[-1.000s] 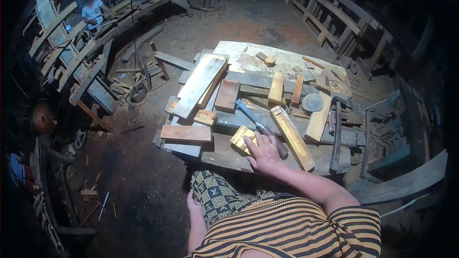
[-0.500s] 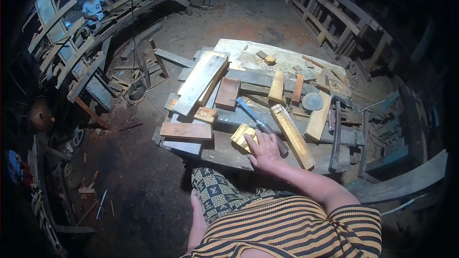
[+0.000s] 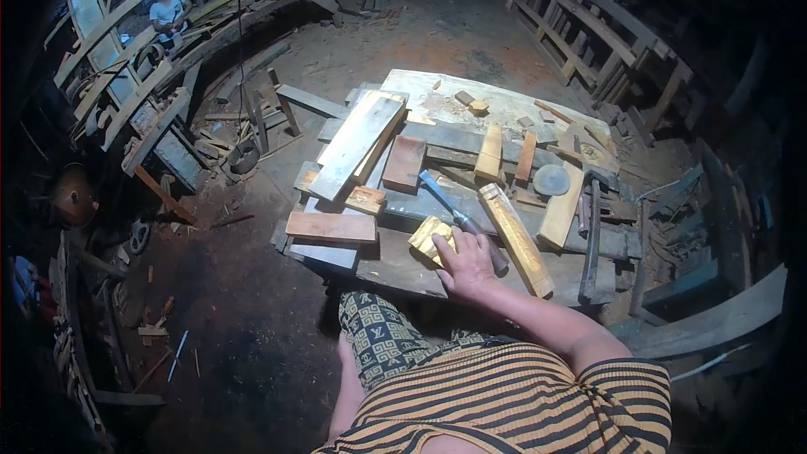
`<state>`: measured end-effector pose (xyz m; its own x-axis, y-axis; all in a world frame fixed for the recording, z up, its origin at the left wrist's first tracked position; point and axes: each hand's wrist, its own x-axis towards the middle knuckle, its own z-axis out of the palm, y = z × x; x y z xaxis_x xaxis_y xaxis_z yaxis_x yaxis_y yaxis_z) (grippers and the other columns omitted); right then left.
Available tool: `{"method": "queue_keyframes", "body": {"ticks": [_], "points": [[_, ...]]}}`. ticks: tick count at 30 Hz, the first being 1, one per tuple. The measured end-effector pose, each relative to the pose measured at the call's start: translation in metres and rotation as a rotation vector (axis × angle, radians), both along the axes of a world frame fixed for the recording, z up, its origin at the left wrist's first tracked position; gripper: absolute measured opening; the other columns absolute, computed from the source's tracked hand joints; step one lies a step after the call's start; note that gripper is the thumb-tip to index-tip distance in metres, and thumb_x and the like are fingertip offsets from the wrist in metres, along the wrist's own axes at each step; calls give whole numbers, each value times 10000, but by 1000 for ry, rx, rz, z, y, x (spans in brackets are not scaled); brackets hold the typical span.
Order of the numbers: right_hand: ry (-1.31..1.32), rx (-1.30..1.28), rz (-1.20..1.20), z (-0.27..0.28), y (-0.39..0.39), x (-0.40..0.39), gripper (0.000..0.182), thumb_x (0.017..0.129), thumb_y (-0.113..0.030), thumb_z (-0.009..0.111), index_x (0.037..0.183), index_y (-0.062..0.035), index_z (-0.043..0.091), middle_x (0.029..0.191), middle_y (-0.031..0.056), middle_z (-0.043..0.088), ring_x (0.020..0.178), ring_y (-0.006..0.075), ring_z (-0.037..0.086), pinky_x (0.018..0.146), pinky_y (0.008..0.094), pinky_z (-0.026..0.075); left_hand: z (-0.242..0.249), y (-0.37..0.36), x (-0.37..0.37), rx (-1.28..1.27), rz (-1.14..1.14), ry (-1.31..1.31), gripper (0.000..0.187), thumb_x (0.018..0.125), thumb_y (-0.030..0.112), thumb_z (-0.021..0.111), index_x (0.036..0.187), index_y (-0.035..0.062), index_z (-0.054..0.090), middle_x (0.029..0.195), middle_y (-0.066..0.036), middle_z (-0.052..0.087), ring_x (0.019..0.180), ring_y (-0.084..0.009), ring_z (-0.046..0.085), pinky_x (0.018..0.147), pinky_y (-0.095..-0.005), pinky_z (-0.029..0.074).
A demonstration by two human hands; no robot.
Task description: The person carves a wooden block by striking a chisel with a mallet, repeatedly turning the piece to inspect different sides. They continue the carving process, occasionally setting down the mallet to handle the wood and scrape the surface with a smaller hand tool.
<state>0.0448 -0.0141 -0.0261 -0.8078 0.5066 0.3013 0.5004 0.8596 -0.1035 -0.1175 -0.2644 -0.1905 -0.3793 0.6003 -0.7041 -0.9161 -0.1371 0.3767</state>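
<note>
My right hand (image 3: 467, 266) lies palm down on the workbench (image 3: 395, 267), fingers spread. Its thumb side touches a small yellow wood block (image 3: 425, 236), and its fingertips rest by the handle of a blue-bladed chisel (image 3: 440, 196). Just right of the hand lies a long pale wood piece (image 3: 516, 238). My left hand (image 3: 343, 351) hangs low beside my patterned trouser knee, mostly hidden. Whether it holds anything cannot be made out.
Planks and offcuts (image 3: 360, 143) cover the bench, with a hammer (image 3: 592, 235) and a round grey disc (image 3: 551, 179) at the right. Wooden frames (image 3: 588, 34) stand at the back right, lumber piles (image 3: 143, 118) at the left. A person (image 3: 171, 13) is far back left.
My right hand has edged slightly forward onto the yellow block and the chisel handle. The view has shifted a little; nothing else moved.
</note>
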Motion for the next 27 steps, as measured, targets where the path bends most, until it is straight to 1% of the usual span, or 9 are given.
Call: {"method": "queue_keyframes", "body": {"ticks": [1,3,9,16,18,21,23,24,27], "points": [[-8,2,1,-1,0,1,710,695,-314,709,1318,-145,414,1237,205,426,1073,323,444,936,473,299,-63,-15,-21,-106,-67,85,526,928,443,296,1138,56,582,1006,-113,655,863,-260,649,783,-394,548],[-8,-2,2,-2,1,1,719,689,-315,714,1320,-148,413,1240,209,428,1069,326,448,941,478,297,-97,-21,-30,-155,-10,120,525,926,444,302,1136,54,583,1006,-115,655,860,-261,649,783,-392,547],[6,-3,4,-2,0,2,725,678,-314,725,1315,-151,421,1231,203,435,1069,321,449,938,469,302,-88,-18,-22,-106,-26,76,524,921,447,318,1129,47,586,1005,-122,655,852,-264,649,782,-388,546],[8,-10,5,1,0,1,721,680,-318,724,1314,-151,424,1224,195,439,1069,313,449,936,465,305,11,-7,6,16,-29,28,523,916,451,338,1120,40,589,1004,-131,655,843,-268,649,782,-384,545],[0,-2,1,-1,0,2,720,679,-317,725,1313,-151,426,1226,197,438,1068,314,450,937,465,305,-32,-11,-5,8,56,40,519,908,455,368,1110,33,593,995,-131,654,829,-261,647,770,-380,541],[8,-2,6,-3,0,2,719,677,-315,728,1311,-151,429,1229,201,437,1068,317,451,939,466,304,-147,-32,-40,-59,164,116,501,893,453,429,1093,27,599,980,-126,650,802,-240,639,742,-375,531],[13,-10,16,0,1,0,719,676,-313,729,1309,-150,429,1230,203,437,1069,319,451,941,467,304,-139,-27,-40,-324,147,305,445,878,422,498,1051,31,621,941,-92,645,772,-198,619,712,-357,512],[6,-15,9,1,0,1,720,676,-314,729,1309,-151,429,1230,204,437,1070,320,451,944,468,302,-132,-26,-35,-347,136,322,443,878,420,499,1050,30,621,941,-92,644,772,-197,619,712,-356,512],[8,-9,-2,2,-2,2,722,674,-314,731,1309,-152,428,1229,204,438,1072,321,451,944,470,301,-119,-23,-21,-122,70,120,440,878,416,501,1047,28,621,938,-92,644,772,-197,619,713,-355,512]]}}
